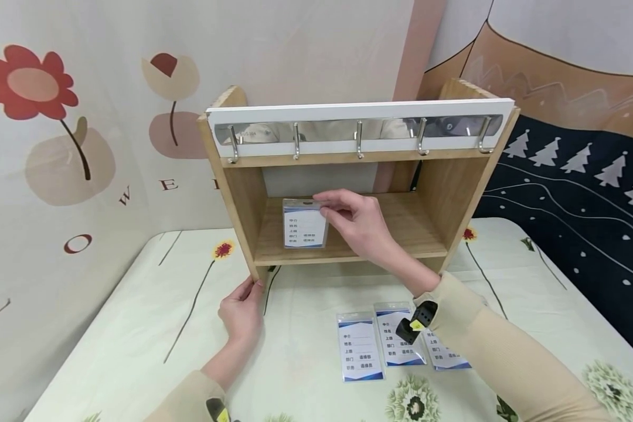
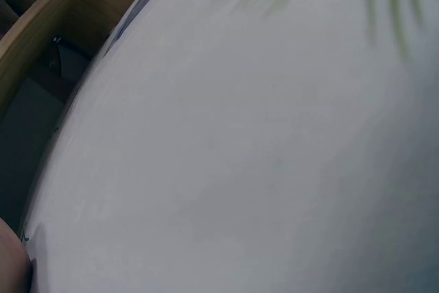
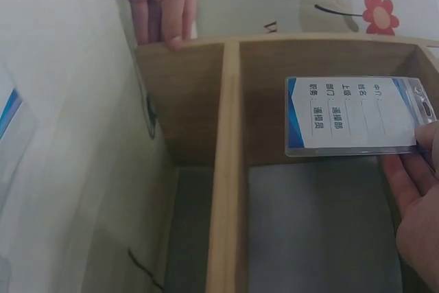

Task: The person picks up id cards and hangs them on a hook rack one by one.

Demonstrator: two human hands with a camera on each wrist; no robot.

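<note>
My right hand (image 1: 361,228) pinches a clear-sleeved badge (image 1: 304,225) by its top corner. The badge hangs upright in front of the lower board of a small wooden shelf (image 1: 406,220), its printed side towards me. In the right wrist view the same badge (image 3: 350,116) appears sideways, with the fingers at its slotted end. Low on the shelf's left side panel, my left hand (image 1: 242,310) grips the edge between thumb and fingers. A white rail with several metal hooks (image 1: 359,140) runs across the shelf's upper front; nothing hangs on them.
Three more badges lie on the table below the right forearm: a left one (image 1: 360,349), a middle one (image 1: 395,337) and a right one (image 1: 445,351), partly covered by the sleeve. A flower-patterned cloth (image 1: 153,305) covers the table. Printed curtains (image 1: 316,53) hang behind.
</note>
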